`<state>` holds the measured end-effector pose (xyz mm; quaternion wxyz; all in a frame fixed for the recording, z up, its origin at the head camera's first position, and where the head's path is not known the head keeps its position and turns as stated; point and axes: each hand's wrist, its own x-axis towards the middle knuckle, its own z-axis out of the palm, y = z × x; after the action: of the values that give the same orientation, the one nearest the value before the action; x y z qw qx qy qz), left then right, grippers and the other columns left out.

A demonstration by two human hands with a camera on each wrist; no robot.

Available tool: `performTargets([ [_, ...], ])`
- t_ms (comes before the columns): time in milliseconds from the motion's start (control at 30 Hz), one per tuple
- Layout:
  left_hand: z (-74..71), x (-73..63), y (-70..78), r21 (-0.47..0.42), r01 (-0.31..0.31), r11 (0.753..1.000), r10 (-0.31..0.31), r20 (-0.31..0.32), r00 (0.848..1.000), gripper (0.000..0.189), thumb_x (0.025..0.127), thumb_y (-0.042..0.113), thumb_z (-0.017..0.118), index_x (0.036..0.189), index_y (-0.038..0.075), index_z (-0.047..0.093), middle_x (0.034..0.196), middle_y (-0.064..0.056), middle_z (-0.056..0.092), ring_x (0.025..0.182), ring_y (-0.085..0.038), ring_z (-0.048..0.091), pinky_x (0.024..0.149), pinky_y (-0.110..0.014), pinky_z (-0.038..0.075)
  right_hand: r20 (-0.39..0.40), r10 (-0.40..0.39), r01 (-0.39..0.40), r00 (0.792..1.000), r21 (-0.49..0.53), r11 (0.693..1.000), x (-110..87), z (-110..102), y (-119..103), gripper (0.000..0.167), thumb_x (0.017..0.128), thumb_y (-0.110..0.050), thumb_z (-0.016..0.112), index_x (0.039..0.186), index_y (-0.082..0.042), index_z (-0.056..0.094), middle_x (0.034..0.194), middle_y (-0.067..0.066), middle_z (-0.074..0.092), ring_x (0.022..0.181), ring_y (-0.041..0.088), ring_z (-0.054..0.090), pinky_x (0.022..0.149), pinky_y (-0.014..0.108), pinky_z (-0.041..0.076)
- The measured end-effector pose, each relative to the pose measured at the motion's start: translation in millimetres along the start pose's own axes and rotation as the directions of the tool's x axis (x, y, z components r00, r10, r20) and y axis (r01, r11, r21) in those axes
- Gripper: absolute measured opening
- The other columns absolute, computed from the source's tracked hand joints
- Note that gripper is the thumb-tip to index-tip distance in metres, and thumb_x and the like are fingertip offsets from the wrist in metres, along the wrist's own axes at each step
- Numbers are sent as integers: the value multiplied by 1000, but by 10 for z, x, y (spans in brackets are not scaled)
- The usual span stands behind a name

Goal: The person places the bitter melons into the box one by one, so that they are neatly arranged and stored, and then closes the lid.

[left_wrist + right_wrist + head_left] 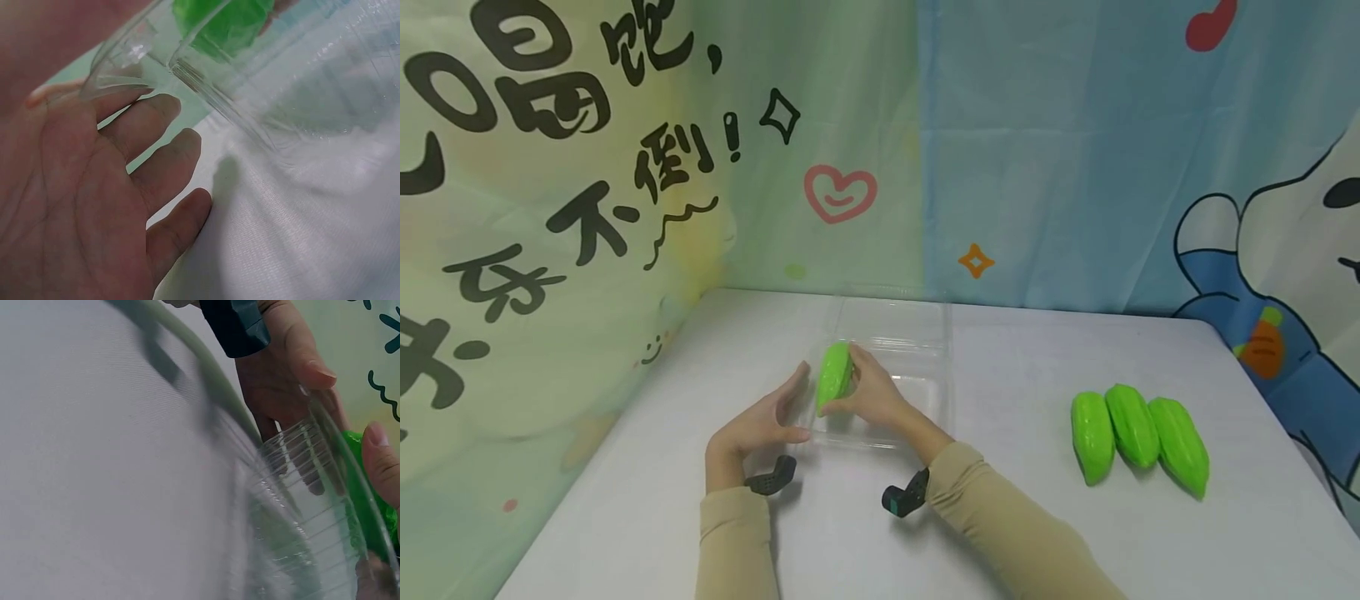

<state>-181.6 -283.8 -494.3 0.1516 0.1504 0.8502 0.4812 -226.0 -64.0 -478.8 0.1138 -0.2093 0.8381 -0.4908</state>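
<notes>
My right hand (871, 392) holds a green star fruit (832, 379) between thumb and fingers, at the left side of a clear plastic box (925, 392). The box lies on the table with its lid raised or folded back behind it. At the box's left wall is my left hand (758, 425), thumb and fingers spread. In the left wrist view, the left fingers (165, 162) are nearly straight beside the clear rim (206, 90). The right wrist view shows the left thumb (317, 375) at the rim; the held star fruit (362, 487) is partly hidden behind the clear wall.
Three more green star fruits (1137, 429) lie side by side on the right of the white table (1015, 517). A printed curtain (1037, 167) hangs along the table's back and left edges. Each wrist wears a dark camera mount (906, 493).
</notes>
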Motion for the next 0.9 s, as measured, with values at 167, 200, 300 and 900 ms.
performTargets([
  [167,1,2,6,-9,-5,1000,5,5,1000,110,76,20,79,154,14,2,162,-2,-1,149,-20,1,121,-40,11,13,28,-28,1000,65,997,20,52,39,120,60,-30,89,151,-1,16,158,14,20,142,25,30,114,29,33],
  [200,1,3,9,-16,-4,1000,4,4,1000,110,76,20,79,154,14,2,162,-2,-1,149,-20,1,121,-40,11,14,35,-36,999,78,996,22,57,44,121,60,-30,89,151,-2,15,158,13,20,143,25,30,114,29,33],
  [300,-2,3,8,-30,-2,1000,2,-1,1000,110,75,19,79,154,14,2,161,-1,-1,149,-20,1,121,-39,11,15,45,-46,999,107,993,24,70,58,120,61,-29,89,152,-3,15,158,12,19,142,24,31,113,29,33],
  [900,-6,8,-6,-50,-16,999,16,5,1000,112,75,16,79,154,15,1,161,-1,-1,149,-22,5,120,-37,14,24,17,-20,1000,126,992,32,129,140,118,58,-22,91,149,3,19,153,16,28,141,25,32,114,27,32],
])
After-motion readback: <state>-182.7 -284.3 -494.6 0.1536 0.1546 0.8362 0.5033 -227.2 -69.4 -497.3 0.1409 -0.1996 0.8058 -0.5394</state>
